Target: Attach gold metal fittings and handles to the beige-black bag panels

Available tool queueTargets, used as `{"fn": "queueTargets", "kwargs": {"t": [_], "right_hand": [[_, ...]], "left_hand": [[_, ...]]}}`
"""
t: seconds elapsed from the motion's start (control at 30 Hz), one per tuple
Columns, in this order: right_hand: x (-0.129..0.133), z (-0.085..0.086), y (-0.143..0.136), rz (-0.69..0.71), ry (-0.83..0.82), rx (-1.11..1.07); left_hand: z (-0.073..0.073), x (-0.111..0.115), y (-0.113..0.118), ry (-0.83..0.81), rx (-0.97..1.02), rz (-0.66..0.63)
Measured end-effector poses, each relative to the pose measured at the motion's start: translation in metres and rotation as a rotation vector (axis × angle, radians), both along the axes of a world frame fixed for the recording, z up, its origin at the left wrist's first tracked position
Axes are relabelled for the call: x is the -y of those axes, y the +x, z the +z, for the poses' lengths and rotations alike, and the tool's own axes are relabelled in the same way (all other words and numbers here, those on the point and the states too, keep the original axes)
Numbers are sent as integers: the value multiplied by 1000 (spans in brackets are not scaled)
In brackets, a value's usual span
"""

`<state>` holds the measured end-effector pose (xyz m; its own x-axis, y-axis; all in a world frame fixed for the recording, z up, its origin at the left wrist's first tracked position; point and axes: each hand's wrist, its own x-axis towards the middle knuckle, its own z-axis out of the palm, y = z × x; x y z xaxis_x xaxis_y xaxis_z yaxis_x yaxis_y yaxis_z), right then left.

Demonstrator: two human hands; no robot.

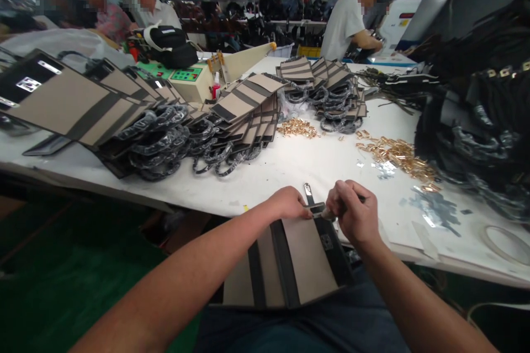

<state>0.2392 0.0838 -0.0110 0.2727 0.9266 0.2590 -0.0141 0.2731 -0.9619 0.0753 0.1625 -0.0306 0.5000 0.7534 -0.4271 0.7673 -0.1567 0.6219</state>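
Observation:
A beige bag panel with black bands (310,253) rests across my lap against the table's front edge. At its top edge my left hand (290,202) is closed, fingers pinching the edge beside a small dark tab. Past the fingers a black strap with a shiny metal plate (308,192) sticks out onto the tabletop. My right hand (355,210) is curled into a fist just right of that tab, gripping something dark and slim that is mostly hidden. Its fingertips come close to the panel's edge; whether they touch it I cannot tell.
Stacked bag panels with plastic-wrapped handles (248,99) fill the table's left and middle. Gold metal fittings (397,155) and thin silver plates (439,209) lie to the right, near a tape roll (507,244) and black bags (476,121). Co-workers (343,25) sit behind.

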Motion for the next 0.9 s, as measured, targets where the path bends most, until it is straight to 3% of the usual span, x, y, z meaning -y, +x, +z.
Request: {"fn": "queueTargets", "kwargs": {"t": [0.13, 0.33, 0.5, 0.73, 0.9], "right_hand": [[-6, 12, -4, 31, 102, -104], [-8, 1, -10, 107, -40, 10], [-8, 10, -8, 86, 112, -104], [-8, -9, -10, 99, -3, -103], [1, 1, -20, 133, 44, 16]], "left_hand": [[-3, -6, 0, -72, 21, 4], [1, -10, 0, -106, 47, 3], [-4, -12, 0, -128, 50, -4], [-1, -10, -2, -117, 56, 12], [-6, -10, -1, -108, 131, 6]]}}
